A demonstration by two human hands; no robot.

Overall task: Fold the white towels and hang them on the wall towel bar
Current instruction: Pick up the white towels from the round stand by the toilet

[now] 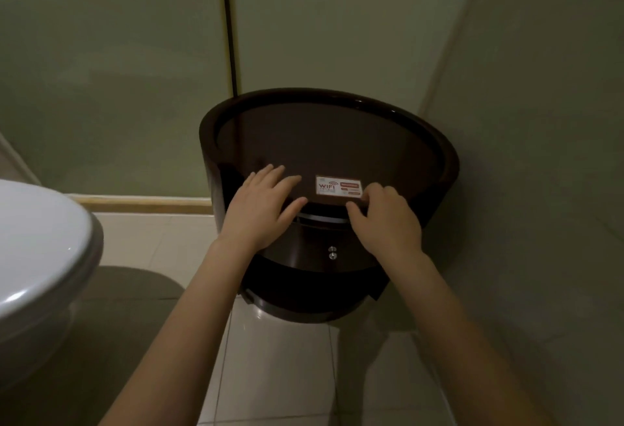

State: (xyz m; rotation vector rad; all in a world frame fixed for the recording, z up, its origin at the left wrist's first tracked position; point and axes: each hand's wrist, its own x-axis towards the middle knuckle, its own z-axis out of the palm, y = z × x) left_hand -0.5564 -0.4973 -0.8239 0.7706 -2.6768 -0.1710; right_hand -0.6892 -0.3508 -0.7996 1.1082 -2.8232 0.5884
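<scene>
Dark round cabinet point(442, 152), tiled floor point(277, 361).

Pressing left hand point(260, 212) flat on a dark round side table point(337, 135), right hand point(388, 219) curled over its front rim beside a WiFi sticker point(338, 185), white toilet point(33, 239) leftward.

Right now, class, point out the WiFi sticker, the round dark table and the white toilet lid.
WiFi sticker point(338, 185), head view, middle of the label.
round dark table point(337, 135), head view, bare top.
white toilet lid point(37, 233), head view, its upper surface.

Toilet point(37, 239) partly off left edge, sticker point(338, 185) print unreadable
</scene>
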